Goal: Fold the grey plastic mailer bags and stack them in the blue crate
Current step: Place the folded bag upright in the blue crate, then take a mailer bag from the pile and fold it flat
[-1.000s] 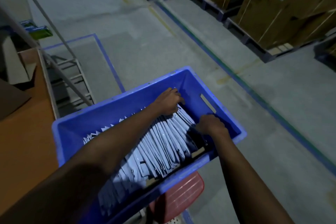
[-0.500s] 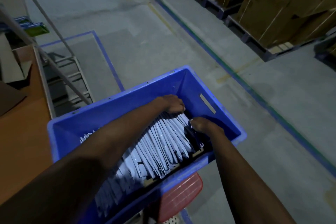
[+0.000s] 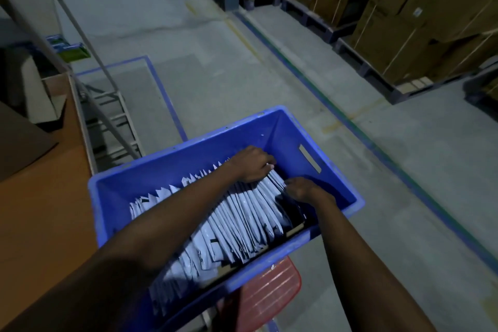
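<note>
Head view: the blue crate (image 3: 272, 127) sits at centre frame, resting on a red slatted seat (image 3: 269, 294) that shows below its near edge. The grey mailer bags (image 3: 242, 221) stand on edge inside the crate in one packed row, leaning, and run from the near-left corner toward the right end wall. A gap of bare crate floor lies between the last bag and that wall, which carries a handle slot (image 3: 310, 159).

The left hand (image 3: 252, 164) reaches across the row, knuckles up, with its fingers curled over the far edges of the last bags and grasping them. The left forearm covers the middle of the row. The right hand (image 3: 301, 190) lies at the near side of the same end bags, fingertips against their edge; whether it is grasping cannot be told.

Surroundings: a brown table top (image 3: 40, 210) borders the crate on the left, with a grey metal frame (image 3: 107, 116) beyond it. Blue floor tape (image 3: 161, 89) marks the concrete. Cardboard cartons (image 3: 404, 21) stand on pallets at upper right, well apart from the crate.
</note>
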Demonstrator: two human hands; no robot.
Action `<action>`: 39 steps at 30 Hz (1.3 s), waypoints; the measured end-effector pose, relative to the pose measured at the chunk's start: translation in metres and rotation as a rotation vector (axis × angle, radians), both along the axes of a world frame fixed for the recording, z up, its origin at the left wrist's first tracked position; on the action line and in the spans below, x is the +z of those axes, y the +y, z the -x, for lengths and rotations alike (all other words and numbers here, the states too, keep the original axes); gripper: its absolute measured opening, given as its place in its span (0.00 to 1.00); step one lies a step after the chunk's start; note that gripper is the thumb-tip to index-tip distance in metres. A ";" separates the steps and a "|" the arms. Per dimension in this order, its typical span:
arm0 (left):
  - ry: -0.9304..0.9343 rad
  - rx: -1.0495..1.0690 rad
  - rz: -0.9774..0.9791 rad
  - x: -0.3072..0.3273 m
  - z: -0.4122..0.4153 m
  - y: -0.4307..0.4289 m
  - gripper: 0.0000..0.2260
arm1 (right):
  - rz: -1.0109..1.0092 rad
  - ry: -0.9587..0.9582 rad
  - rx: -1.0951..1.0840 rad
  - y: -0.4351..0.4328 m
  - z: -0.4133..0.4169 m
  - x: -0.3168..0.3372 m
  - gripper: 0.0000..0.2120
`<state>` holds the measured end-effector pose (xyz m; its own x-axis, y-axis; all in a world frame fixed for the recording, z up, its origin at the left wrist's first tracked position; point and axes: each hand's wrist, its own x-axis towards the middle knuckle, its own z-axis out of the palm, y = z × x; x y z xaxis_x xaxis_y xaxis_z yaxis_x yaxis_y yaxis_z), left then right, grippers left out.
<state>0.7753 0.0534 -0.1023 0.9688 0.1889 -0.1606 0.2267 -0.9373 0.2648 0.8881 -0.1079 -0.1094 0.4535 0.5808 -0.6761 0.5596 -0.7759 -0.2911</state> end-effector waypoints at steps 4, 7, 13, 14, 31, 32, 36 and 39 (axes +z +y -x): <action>-0.186 0.156 -0.116 0.025 0.046 -0.022 0.22 | -0.193 -0.055 -0.053 -0.012 0.017 0.040 0.18; -0.304 0.354 -0.216 0.040 0.104 -0.041 0.24 | -0.405 -0.080 -0.114 -0.018 0.057 0.061 0.18; -0.509 0.711 -0.301 0.062 0.237 -0.049 0.21 | -0.801 -0.106 -0.079 -0.008 0.176 0.073 0.14; -0.560 0.761 -0.321 0.066 0.265 -0.048 0.19 | -0.867 -0.125 -0.035 -0.002 0.204 0.076 0.14; -0.480 1.581 -0.446 0.058 0.774 -0.053 0.16 | -1.042 0.176 0.811 0.141 0.688 0.092 0.14; -0.485 1.602 -0.450 0.058 0.792 -0.045 0.16 | -1.033 0.180 0.826 0.153 0.708 0.092 0.14; -0.457 1.724 -0.466 0.049 0.868 -0.005 0.16 | -1.009 0.202 0.918 0.204 0.780 0.084 0.13; -0.372 1.893 -0.493 0.033 0.925 0.029 0.17 | -0.980 0.224 0.972 0.244 0.835 0.073 0.13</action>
<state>-0.1494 0.0826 -0.0694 -0.5136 0.7864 0.3431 0.8443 0.3920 0.3653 0.0532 0.1358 -0.0362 -0.4605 0.8693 0.1797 0.6196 0.4597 -0.6362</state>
